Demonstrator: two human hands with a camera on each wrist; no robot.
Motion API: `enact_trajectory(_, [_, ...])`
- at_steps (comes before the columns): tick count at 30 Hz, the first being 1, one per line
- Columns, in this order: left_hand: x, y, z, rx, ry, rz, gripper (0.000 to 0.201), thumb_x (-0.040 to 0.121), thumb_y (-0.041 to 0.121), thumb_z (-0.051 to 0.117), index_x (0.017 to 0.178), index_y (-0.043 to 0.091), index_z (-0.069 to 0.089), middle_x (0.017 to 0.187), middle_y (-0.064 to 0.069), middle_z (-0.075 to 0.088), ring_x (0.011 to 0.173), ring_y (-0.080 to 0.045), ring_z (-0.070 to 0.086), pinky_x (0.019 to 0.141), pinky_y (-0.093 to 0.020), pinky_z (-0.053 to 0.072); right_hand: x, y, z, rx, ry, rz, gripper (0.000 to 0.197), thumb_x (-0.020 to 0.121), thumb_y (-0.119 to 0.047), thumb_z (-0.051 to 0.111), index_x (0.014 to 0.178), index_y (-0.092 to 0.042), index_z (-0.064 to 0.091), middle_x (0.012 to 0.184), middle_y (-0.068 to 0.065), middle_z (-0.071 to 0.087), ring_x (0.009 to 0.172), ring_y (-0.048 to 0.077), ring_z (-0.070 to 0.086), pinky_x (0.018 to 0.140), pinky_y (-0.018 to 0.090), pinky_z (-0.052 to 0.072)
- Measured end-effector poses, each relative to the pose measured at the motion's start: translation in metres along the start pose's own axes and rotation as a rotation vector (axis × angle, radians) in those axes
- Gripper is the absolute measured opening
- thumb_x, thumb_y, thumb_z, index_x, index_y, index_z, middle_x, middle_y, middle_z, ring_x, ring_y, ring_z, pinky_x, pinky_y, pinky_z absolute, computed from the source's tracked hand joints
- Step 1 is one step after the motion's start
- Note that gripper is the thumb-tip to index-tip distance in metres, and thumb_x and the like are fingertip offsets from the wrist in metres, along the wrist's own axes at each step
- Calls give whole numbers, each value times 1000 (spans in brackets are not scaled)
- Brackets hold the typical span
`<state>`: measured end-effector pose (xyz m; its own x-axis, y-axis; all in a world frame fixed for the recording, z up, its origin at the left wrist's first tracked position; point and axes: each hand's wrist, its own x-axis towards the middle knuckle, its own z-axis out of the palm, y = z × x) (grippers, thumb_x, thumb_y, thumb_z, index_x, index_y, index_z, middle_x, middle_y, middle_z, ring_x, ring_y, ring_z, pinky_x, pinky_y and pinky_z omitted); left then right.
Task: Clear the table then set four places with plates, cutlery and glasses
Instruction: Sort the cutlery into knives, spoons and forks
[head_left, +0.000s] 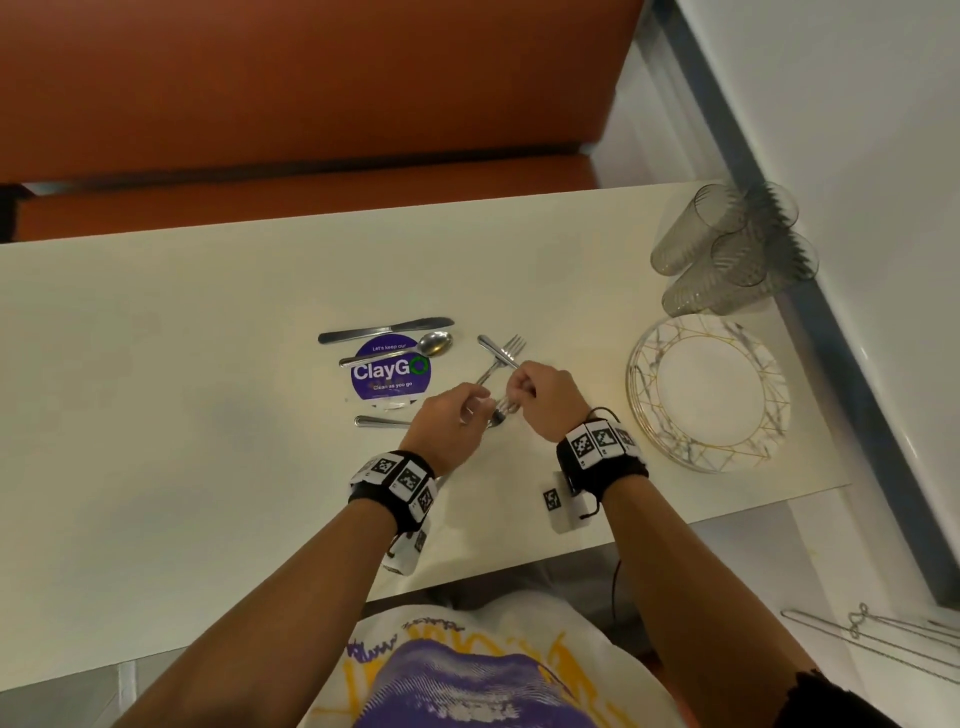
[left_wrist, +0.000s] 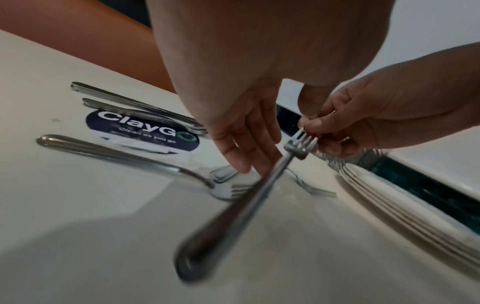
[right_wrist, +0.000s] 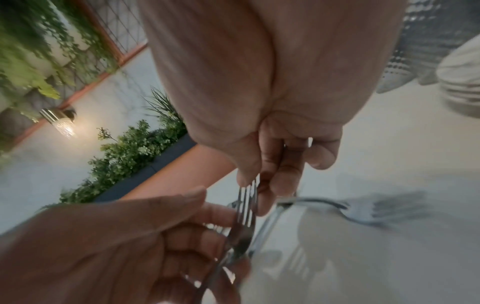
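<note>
You hold one fork (left_wrist: 298, 147) between both hands, your left hand (head_left: 451, 415) on its handle and your right hand (head_left: 540, 395) pinching its prongs, mid-frame above the surface (head_left: 182, 364), while plates (head_left: 709, 392) and glasses (head_left: 727, 249) wait stacked at right, so no place is set.

both hands (head_left: 452, 415) pinching fork (head_left: 501, 408), stacked plates (head_left: 709, 392)

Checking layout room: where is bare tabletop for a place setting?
Bare: the table left of the ClayGo sticker, and the far strip toward the bench. Crowded: loose forks by both hands, stacked plates and glasses at right.
</note>
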<state>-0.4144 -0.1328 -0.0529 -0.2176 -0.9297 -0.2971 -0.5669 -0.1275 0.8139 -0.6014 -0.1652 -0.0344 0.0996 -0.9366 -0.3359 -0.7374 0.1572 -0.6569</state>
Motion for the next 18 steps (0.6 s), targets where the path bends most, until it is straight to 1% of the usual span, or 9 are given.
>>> enact_trajectory(1, [3,5,1,-47,-23,-34,26,103,39,56,120,22,67,97,8,76,89,-13,70,84,-33,58,5,-4,-6,17,14,-20,14,89,-3,59,83,-14,64,80,3,72,71,13,65,65,16,47])
enact_trajectory(3, [8,11,3,-111,-54,-85,21,104,36,53,111,23,67,86,8,76,80,-13,71,82,-38,60,15,-12,-18,66,52,-44,8,92,-5,60,89,-12,65,78,2,72,68,4,64,62,7,42])
enact_trajectory(4, [10,13,3,-123,-51,-97,19,105,33,51,107,23,68,80,7,75,73,-11,70,79,-38,61,20,-16,-23,94,75,-50,6,92,-6,62,91,-10,65,78,1,72,65,-3,62,62,4,41])
enact_trajectory(6, [16,17,2,-137,-3,-108,22,107,27,49,100,23,70,72,7,70,61,-9,63,70,-33,57,28,-19,-31,128,111,-47,3,91,-9,65,91,-10,67,79,-2,72,65,-7,62,63,4,42])
enact_trajectory(9, [21,22,0,-146,87,-118,24,107,21,50,102,17,73,69,9,63,55,-7,53,60,-25,46,38,-11,-39,155,167,-14,6,90,-20,68,90,-15,70,83,-3,74,78,6,67,71,14,49])
enact_trajectory(11, [23,25,-2,-153,130,-136,24,108,20,49,105,12,72,70,13,60,51,1,50,54,-14,41,42,0,-44,152,183,42,6,89,-19,67,90,-14,70,84,-2,74,78,8,66,67,6,44])
enact_trajectory(13, [26,27,-4,-146,154,-164,25,108,20,49,107,11,71,71,17,58,51,4,51,51,-10,38,41,14,-46,101,182,104,5,88,-15,66,89,-13,71,82,-3,71,74,7,61,63,4,41])
enact_trajectory(16, [29,27,-5,-129,175,-211,25,108,23,48,108,12,71,73,15,57,58,0,50,53,-11,35,36,35,-46,-9,136,201,4,86,-16,69,89,-14,71,78,-7,64,79,14,61,71,21,44])
enact_trajectory(18, [31,28,-3,-139,197,-225,26,108,22,48,107,11,72,72,15,56,59,0,49,55,-12,35,33,47,-42,-76,76,253,10,84,-21,73,90,-14,70,80,-5,63,85,20,66,71,23,44])
